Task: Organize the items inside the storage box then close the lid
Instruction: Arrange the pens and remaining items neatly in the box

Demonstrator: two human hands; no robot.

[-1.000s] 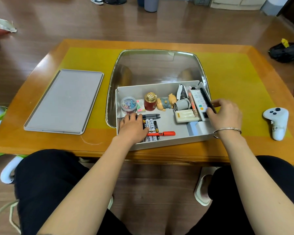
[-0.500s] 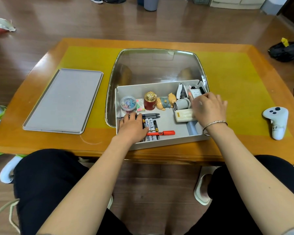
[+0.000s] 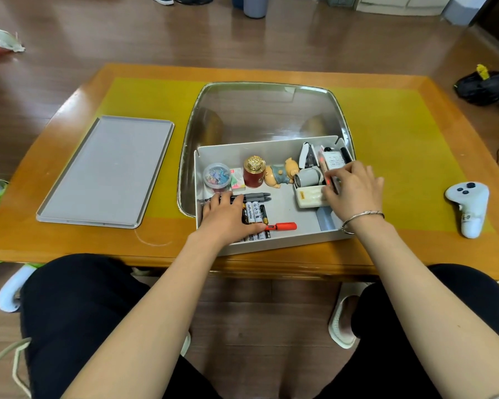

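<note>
- Near edge of the wooden desk with yellow mat: white open-top plastic storage box, front wall at the near edge, right of the desk's middle.
- Left hand lies palm down in the box's near-left corner, fingers straight and relaxed, resting on a row of black and white batteries; grasps nothing.
- Orange-red marker pen lies just right of the left thumb, along the box's front wall, touching the batteries.
- Two dark grey pens lie side by side just beyond the left fingertips.
- Right hand, silver bangle on the wrist, is over the box's right side, fingers curled round a white calculator-like device with orange edge, gripping it; the device stands on edge against the right wall.
- Cream rectangular case sits just beside the right thumb; grey-white cylindrical gadget right behind it.
- Along the box's far wall, left to right: clear round tub of coloured clips, small pink-green pad, dark red jar with gold lid upright, small pig figurine lying down, white stapler in the far-right corner.
- Flat grey rectangular lid lies on the desk's left side, well apart from the box.
- White game controller near the desk's right edge.
- Glass panel with metal rim at the desk's centre, partly beneath the box.
</note>
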